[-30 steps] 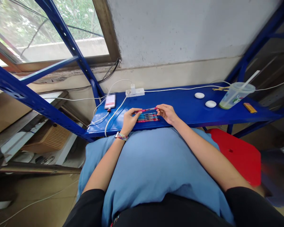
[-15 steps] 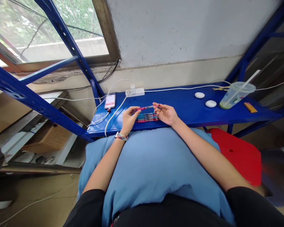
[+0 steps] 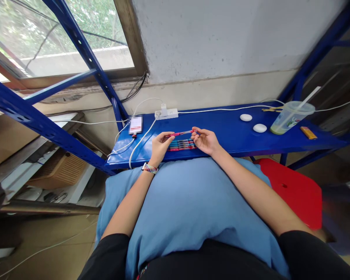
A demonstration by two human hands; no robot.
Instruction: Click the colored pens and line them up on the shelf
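Note:
A red pen point(image 3: 181, 133) with a clear barrel is held level between my two hands, just above the blue shelf. My left hand point(image 3: 161, 146) pinches its left end between thumb and fingers. At the other end, the fingertips of my right hand point(image 3: 205, 140) are closed on the pen's tip. Below it, several blue and red pens point(image 3: 181, 144) lie side by side in a row near the shelf's front edge. Both hands partly cover the ends of that row.
On the blue shelf point(image 3: 221, 132) are a power strip point(image 3: 168, 113), a device with a blurred screen point(image 3: 135, 125), two white oval objects point(image 3: 259, 128), a plastic cup with a straw point(image 3: 291, 116) and a yellow packet point(image 3: 308, 132). A blue pillow point(image 3: 192, 194) covers my lap. A red stool point(image 3: 297, 190) stands right.
The held pen and both hands have shifted slightly to the right. The row of pens below stays in place.

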